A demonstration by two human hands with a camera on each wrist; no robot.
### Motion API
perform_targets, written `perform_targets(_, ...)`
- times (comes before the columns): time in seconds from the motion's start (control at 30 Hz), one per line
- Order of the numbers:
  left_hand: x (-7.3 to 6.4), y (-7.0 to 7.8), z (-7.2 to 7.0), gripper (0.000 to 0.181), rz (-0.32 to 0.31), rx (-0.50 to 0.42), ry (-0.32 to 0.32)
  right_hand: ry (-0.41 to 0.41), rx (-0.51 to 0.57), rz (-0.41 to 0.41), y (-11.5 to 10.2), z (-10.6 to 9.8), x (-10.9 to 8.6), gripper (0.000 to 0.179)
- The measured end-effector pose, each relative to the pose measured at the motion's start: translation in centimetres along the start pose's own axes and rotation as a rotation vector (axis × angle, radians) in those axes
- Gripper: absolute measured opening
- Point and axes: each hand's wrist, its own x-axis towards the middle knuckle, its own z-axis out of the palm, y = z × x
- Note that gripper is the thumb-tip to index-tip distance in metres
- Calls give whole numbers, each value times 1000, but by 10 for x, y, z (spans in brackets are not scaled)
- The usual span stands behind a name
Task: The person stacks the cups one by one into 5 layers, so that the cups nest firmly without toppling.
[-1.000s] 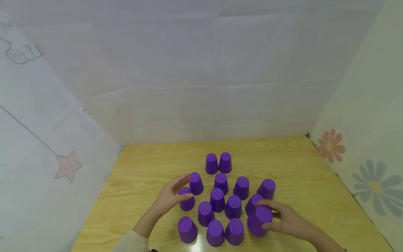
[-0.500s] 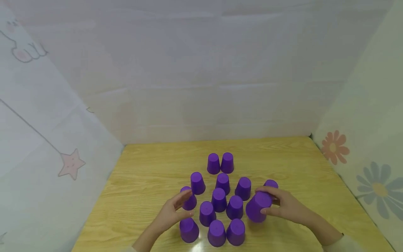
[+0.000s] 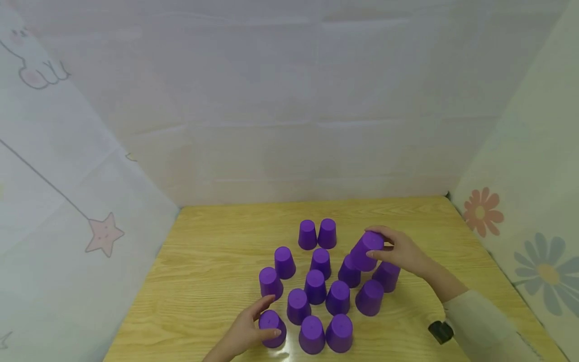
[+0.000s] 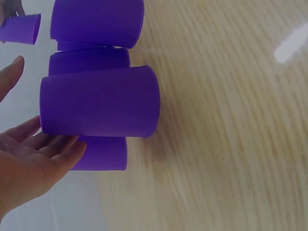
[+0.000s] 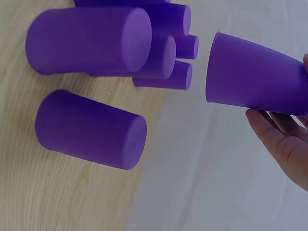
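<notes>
My right hand [image 3: 400,254] grips an upside-down purple cup [image 3: 365,251] between thumb and fingers, tilted and raised over the back-right cups. In the right wrist view, that lifted cup [image 5: 255,72] shows its rim side against the white cloth, with finger pads beneath it. My left hand [image 3: 244,329] is spread around the front-left purple cup [image 3: 271,322], which stands mouth down on the table. From the left wrist, the fingers [image 4: 67,154] lie along this cup's [image 4: 101,103] side, while the thumb [image 4: 12,77] is off it.
Several more purple cups [image 3: 298,306] stand mouth down across the wooden table [image 3: 203,261]. Two of them [image 3: 307,235] are side by side farthest back. A black object [image 3: 441,332] sits at the right sleeve. White printed cloth [image 3: 316,151] walls the back and sides.
My right hand has lifted its cup up and away from the front right, uncovering the cups behind. My left hand has come down from the middle-left cups to the front-left one.
</notes>
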Motion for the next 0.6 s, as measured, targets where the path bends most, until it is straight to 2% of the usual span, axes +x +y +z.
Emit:
perform_targets(0.13,-3,-2,3,72,-24,6,-5,37,-51,28,6,-4,13,56)
perform_targets(0.4,-4,-8,7,73,-21,-1,4,90,-116,115,21,-2,36,64)
perform_targets(0.6,-6,-9,8,70,-13,-5,30,119,-109,162,33,3,52,61)
